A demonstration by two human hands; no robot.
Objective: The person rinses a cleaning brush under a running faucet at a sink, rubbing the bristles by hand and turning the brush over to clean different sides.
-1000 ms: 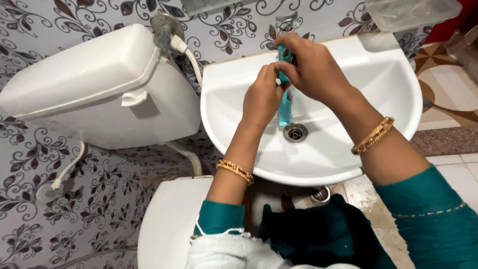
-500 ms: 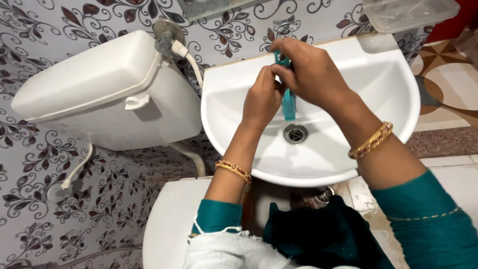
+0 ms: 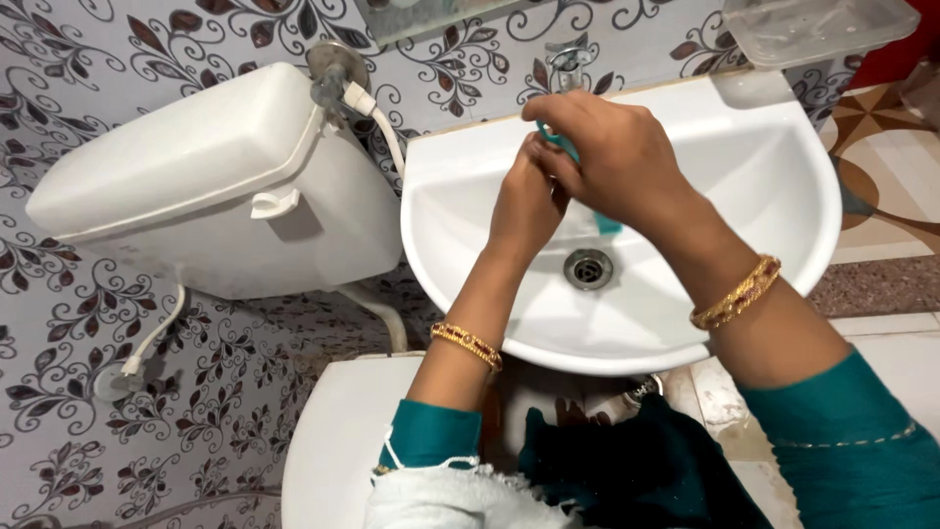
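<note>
Teal plastic is visible between both hands over the white washbasin (image 3: 783, 167): a slim teal object (image 3: 607, 224), of a kind that cannot be told, is held above the bowl, just behind the drain (image 3: 588, 268). Most of the object is covered by the hands; only its lower end and a short piece near the fingertips are seen. The right hand (image 3: 612, 157) is closed over the upper part of the object, fingers curled. The left hand (image 3: 527, 201) is closed against it from the near side, touching the right hand. A gold bangle is worn on each wrist, and teal sleeves are seen at the lower edge. A chrome tap (image 3: 568, 61) is mounted at the back of the basin, just beyond the hands. A white cistern (image 3: 196, 186) is fixed to the patterned wall, left of the basin. A white toilet lid (image 3: 333, 441) lies below it. A clear plastic tray (image 3: 813, 27) sits at the upper right.
</note>
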